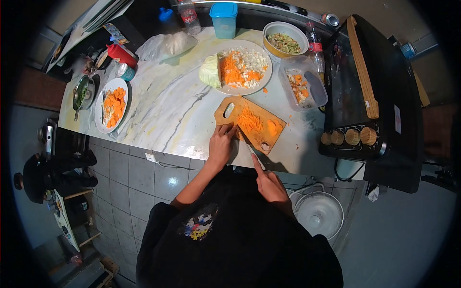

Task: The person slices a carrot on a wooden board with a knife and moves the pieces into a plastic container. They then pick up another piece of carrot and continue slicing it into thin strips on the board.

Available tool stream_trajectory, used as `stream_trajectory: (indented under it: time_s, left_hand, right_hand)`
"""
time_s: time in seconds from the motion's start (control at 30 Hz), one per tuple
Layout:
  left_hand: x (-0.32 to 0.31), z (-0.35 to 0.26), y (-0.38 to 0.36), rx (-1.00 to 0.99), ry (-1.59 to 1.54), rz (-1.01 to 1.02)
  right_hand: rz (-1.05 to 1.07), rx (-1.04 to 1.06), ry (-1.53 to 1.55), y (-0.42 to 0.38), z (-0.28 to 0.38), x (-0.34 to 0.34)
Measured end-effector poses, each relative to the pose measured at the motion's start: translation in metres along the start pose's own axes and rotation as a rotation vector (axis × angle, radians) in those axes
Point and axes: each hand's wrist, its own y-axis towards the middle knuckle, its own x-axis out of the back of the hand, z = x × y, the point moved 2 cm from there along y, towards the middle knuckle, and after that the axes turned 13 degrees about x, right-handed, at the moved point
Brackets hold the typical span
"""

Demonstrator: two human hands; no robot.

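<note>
Right hand (pixel 271 185) is clamped on the knife (pixel 250 149); left hand (pixel 222 140) is at the board (pixel 220 115)'s near edge, its grip impossible to tell. Carrot (pixel 250 121) lies cut on the board. Hazard: fingers sit just beside the knife; a slip could cut them.

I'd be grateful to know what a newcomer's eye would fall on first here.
Most likely the bright orange shredded carrot piled beside chopped white pieces on the large plate, toward the back of the table. Just in front, both hands work at the wooden cutting board, the right hand holding a knife. The bulky black oven with its wooden handle dominates the right side.
</note>
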Motion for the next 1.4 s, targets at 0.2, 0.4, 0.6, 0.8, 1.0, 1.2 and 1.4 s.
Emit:
stream_trajectory:
  time_s: [0.2, 0.4, 0.6, 0.8, 1.0, 1.2, 1.4]
  left_hand:
    - [-0.001, -0.001, -0.002, -0.037, 0.018, -0.05]
    - [0.0, 0.0, -0.001, -0.032, 0.008, -0.016]
    - [-0.001, 0.001, -0.001, -0.029, -0.029, -0.034]
    - [0.001, -0.001, -0.001, -0.021, -0.048, -0.055]
    - [-0.004, 0.001, 0.0, -0.014, -0.091, -0.111]
    - [-0.002, 0.0, -0.001, -0.008, -0.113, -0.133]
    - [-0.002, 0.002, 0.001, -0.003, -0.174, -0.135]
  right_hand:
    - [0.03, 0.001, -0.061, 0.003, -0.001, -0.004]
    - [0.139, -0.028, -0.049, 0.014, 0.01, 0.0]
    - [0.082, 0.076, -0.106, 0.031, 0.018, 0.008]
    - [0.075, 0.092, -0.183, 0.043, 0.015, 0.01]
    - [0.067, 0.091, -0.191, 0.022, 0.013, 0.014]
    - [0.13, 0.009, -0.123, 0.008, 0.018, 0.018]
    - [0.129, -0.045, -0.131, 0.007, 0.019, 0.022]
